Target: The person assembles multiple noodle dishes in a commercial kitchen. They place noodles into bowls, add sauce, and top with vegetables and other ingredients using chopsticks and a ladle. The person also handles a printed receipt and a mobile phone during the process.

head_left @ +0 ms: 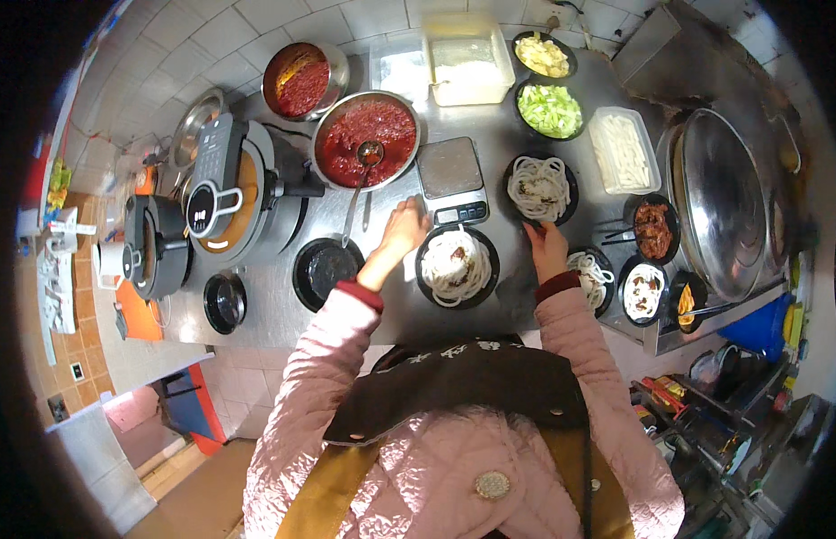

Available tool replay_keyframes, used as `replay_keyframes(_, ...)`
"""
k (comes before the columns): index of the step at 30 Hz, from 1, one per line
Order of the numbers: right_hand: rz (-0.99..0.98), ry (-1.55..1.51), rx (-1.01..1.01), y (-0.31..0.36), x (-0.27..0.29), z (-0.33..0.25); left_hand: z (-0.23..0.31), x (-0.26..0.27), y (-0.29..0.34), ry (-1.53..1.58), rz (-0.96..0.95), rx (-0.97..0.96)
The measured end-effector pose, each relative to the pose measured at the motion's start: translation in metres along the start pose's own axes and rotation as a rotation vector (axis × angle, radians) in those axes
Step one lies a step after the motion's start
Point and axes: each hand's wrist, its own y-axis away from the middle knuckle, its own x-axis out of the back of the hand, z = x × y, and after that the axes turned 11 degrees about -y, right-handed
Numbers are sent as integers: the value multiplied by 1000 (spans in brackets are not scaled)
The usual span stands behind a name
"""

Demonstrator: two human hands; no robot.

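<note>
My right hand [548, 248] grips the near rim of a black bowl [573, 208] of thick white noodles [539, 187] topped with dark seasoning. My left hand [405, 228] rests at the left side of a digital kitchen scale [451, 169], fingers loosely bent and nothing visible in them. Between my hands stands another black bowl [493, 260] of noodles with a brownish-red topping. By my left wrist is a black bowl [326, 271] with no food visible in it. A ladle [369, 154] lies in a wide metal basin [415, 153] of red sauce.
Behind are a second pot [339, 81] of red sauce, a tub [469, 93] of white contents and a bowl of chopped greens [549, 110]. Rice cookers [228, 202] stand left. At right are a noodle container [621, 153], small topping bowls [652, 229] and a large metal lid [725, 207].
</note>
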Motion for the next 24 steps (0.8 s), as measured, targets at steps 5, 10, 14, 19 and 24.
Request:
replay_keyframes(5, -265, 1081, 427, 43, 0, -13, 4, -16, 21, 104, 311, -40)
replay_keyframes(10, -112, 201, 74, 98, -44, -10, -26, -22, 158, 279, 311, -90)
replay_keyframes(14, -344, 413, 48, 142, -79, 1, -95, -48, 216, 887, -258, 541)
replay_keyframes(19, -606, 526, -242, 190, -117, 36, -163, -53, 215, 1352, 89, 803)
replay_keyframes(24, -629, 579, -446, 223, -123, 74, -172, -51, 205, 1348, 74, 738)
